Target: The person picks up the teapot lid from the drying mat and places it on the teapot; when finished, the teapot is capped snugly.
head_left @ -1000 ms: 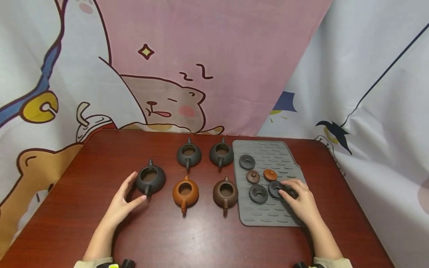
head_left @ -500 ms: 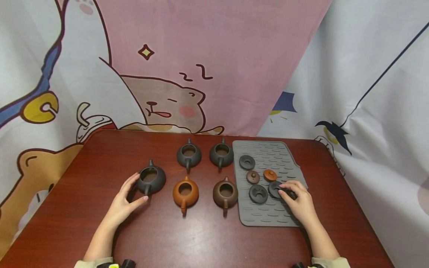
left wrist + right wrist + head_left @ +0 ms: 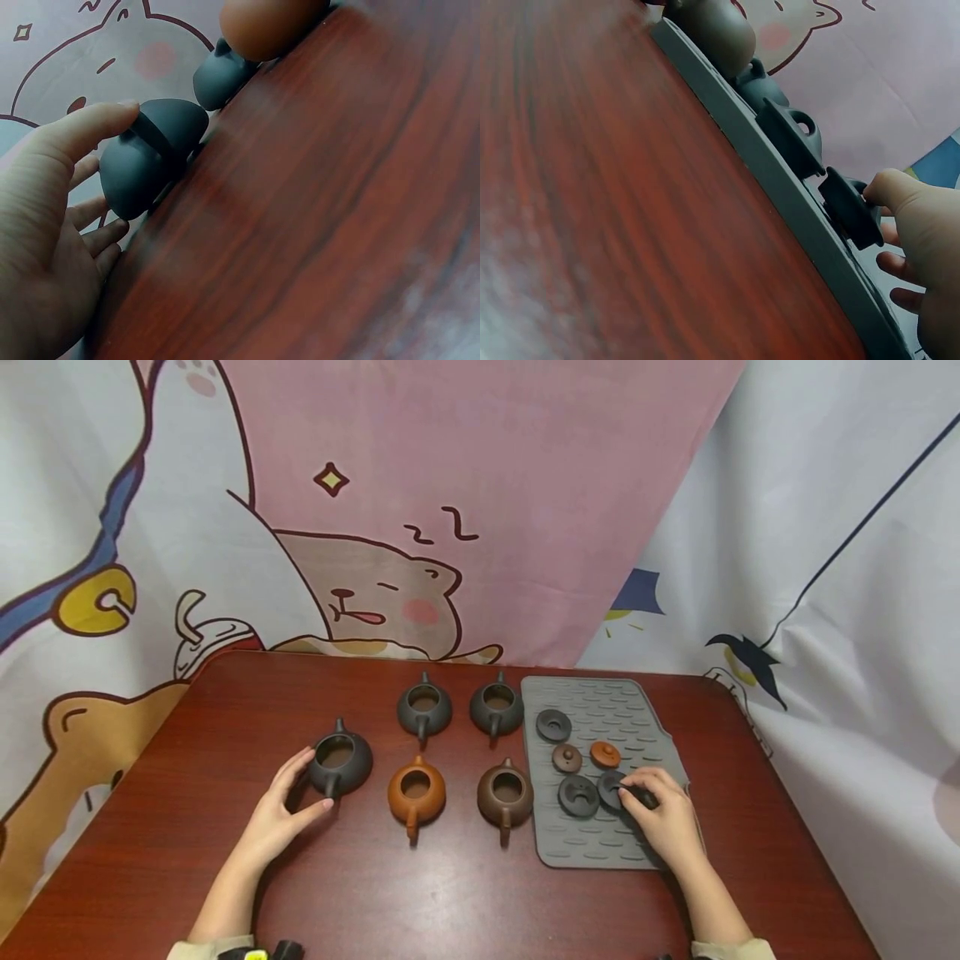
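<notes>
My left hand [image 3: 315, 779] lies on the table against the left side of a lidless dark grey teapot [image 3: 342, 762]. In the left wrist view the thumb [image 3: 90, 127] touches the teapot [image 3: 146, 161] by its handle, and the other fingers lie relaxed behind it. My right hand [image 3: 633, 789] rests on the grey mat [image 3: 592, 697] and pinches a dark lid [image 3: 612, 785] at the mat's right. In the right wrist view the thumb [image 3: 896, 191] presses on that lid [image 3: 847, 206], which is tilted on its edge.
Two dark teapots [image 3: 424, 710] [image 3: 497, 708] stand in the back row, with an orange one [image 3: 416, 792] and a brown one [image 3: 506, 793] in front. A dark lid [image 3: 553, 724], a brown lid [image 3: 567, 757], an orange lid [image 3: 604, 753] and another dark lid [image 3: 578, 795] lie on the mat. A printed curtain hangs behind the table.
My right hand has closed in on the dark lid and drawn slightly to the left. My left hand has kept its place beside the dark teapot.
</notes>
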Demonstrator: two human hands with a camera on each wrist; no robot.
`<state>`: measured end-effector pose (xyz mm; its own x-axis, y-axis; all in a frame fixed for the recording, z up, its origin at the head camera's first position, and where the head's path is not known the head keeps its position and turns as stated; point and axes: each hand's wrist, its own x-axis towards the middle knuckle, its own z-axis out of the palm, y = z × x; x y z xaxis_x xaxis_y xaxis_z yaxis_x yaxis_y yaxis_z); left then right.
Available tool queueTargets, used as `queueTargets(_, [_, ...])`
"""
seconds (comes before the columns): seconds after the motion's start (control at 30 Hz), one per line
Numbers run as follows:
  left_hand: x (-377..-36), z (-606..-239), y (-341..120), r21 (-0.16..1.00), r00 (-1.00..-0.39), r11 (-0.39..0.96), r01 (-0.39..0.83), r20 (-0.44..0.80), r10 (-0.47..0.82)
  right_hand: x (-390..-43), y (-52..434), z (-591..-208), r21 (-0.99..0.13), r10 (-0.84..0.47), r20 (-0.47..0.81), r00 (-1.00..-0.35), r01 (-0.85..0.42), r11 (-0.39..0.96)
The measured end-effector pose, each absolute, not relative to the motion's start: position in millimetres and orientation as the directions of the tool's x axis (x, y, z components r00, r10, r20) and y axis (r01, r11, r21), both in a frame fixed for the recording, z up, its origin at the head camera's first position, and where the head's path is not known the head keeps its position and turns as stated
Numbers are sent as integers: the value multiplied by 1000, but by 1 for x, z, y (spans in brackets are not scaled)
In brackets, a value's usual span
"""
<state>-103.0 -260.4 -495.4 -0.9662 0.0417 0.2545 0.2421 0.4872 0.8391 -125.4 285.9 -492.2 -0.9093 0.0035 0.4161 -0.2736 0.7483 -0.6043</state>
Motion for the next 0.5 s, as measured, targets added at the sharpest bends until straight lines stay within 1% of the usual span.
queueTargets(0.17, [-103, -495, -261, 841, -967, 486, 239, 253, 39, -124, 281, -487, -605, 2, 444, -896, -299, 738])
queueTargets(0.5, [-104, -497, -261, 844, -963, 475, 250, 267, 32, -118, 274, -472, -583, -16, 459, -888, -315, 749])
